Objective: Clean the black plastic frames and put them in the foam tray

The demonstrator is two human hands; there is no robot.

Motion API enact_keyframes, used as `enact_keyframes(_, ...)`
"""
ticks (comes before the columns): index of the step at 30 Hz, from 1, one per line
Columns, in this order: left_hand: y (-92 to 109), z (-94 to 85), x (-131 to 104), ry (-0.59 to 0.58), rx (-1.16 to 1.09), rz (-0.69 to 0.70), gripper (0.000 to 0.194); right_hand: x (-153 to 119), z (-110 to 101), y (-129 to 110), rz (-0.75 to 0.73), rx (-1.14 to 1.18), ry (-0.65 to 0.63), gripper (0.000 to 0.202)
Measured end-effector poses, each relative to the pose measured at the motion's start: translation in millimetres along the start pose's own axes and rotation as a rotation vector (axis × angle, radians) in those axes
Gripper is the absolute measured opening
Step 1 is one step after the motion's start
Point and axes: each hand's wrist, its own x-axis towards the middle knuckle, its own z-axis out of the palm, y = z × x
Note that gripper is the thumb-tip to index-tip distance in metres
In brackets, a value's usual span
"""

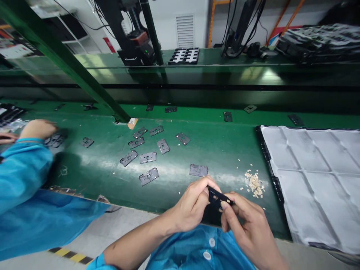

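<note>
Between my two hands, close to the table's front edge, is a thin black plastic plate with cut-outs. My left hand grips its left end between thumb and fingers. At the other end my right hand pinches the plate, its thumb pressed beside a small pale piece. A similar dark plate lies flat just beyond my left hand. To the right of my right hand is a loose pile of small beige pieces.
Several more plates lie scattered left of centre. A large tray with a pale lining covers the right side. A green post rises from the table at left. Beyond it a co-worker's hand reaches over other plates.
</note>
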Motion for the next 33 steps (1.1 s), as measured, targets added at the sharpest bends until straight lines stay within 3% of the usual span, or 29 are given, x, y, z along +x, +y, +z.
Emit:
enact_keyframes(9,4.2,-1.5,0.2,-0.043,-0.038,-0.023,0.025,0.7,-2.6,0.4,0.003,0.005,-0.007,0.020)
enact_keyframes(18,0.3,2.9,2.5,0.016,-0.035,-0.012,0.033,1.5,-2.6,1.0,-0.027,-0.004,-0.008,0.019)
enact_keyframes(33,1.3,9.2,10.3,0.010,-0.001,-0.040,0.035,-1.2,-9.6,5.8,0.002,0.029,0.003,0.016)
